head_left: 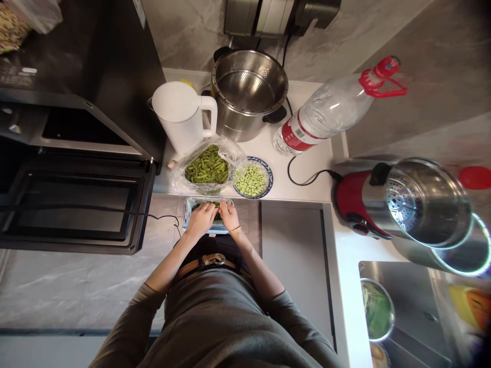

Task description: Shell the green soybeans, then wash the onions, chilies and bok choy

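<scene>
My left hand and my right hand meet over a small blue bin lined with clear plastic, in front of the counter. Their fingers are pinched together on an edamame pod, mostly hidden by the fingertips. Dark green matter shows inside the bin below. Just beyond, an open clear plastic bag full of green edamame pods rests on the counter. Right of the bag, partly under its edge, a blue-rimmed plate carries shelled green beans.
Behind stand a white pitcher, a steel steamer pot and a large water bottle. A black oven door hangs open at left. At right are a red-and-steel appliance and a sink with a bowl.
</scene>
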`<state>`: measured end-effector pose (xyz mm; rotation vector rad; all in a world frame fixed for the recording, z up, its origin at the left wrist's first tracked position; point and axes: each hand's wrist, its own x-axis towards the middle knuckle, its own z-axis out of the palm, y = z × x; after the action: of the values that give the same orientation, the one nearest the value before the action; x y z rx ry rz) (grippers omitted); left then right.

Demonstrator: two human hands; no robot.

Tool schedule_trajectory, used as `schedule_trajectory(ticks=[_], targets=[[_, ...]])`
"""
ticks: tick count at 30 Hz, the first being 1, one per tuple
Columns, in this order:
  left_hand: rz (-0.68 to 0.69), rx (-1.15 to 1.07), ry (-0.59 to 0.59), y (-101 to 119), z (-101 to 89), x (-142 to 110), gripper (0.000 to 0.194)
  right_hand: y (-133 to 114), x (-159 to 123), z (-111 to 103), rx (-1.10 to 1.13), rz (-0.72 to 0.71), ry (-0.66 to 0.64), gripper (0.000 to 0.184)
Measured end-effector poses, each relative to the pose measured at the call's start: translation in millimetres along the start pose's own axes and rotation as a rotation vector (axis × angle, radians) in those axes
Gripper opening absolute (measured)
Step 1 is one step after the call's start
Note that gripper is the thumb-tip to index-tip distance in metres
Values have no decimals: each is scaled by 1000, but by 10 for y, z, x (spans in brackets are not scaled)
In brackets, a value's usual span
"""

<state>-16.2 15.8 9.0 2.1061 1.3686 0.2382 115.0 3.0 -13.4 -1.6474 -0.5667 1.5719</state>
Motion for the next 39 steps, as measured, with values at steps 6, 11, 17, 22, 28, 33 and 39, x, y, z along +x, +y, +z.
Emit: schedule_trajectory(ticks=[6, 11, 17, 22, 28, 33, 39], targets=[[-87, -359, -18, 17, 84, -21, 36, -65, -64, -59, -290, -350, 2, 36], [-125, -467, -52, 81, 75, -27, 40, -48, -57, -19, -214, -312, 32, 33], [33, -266, -160, 230, 36, -84, 26, 26, 77, -46, 173, 66, 135, 47], [-70, -276, 13, 108, 21, -35, 22, -2, 44, -153, 267, 166, -72, 54], [52, -96, -72, 19, 44, 23, 26, -10, -58, -92, 116, 133, -97, 65], [55, -173, -12, -4, 145, 35, 29, -9, -99, -24, 44, 61, -85, 65], [-24, -205, 72, 1, 182, 58, 27, -7, -108, 17, -49, -74, -53, 52]])
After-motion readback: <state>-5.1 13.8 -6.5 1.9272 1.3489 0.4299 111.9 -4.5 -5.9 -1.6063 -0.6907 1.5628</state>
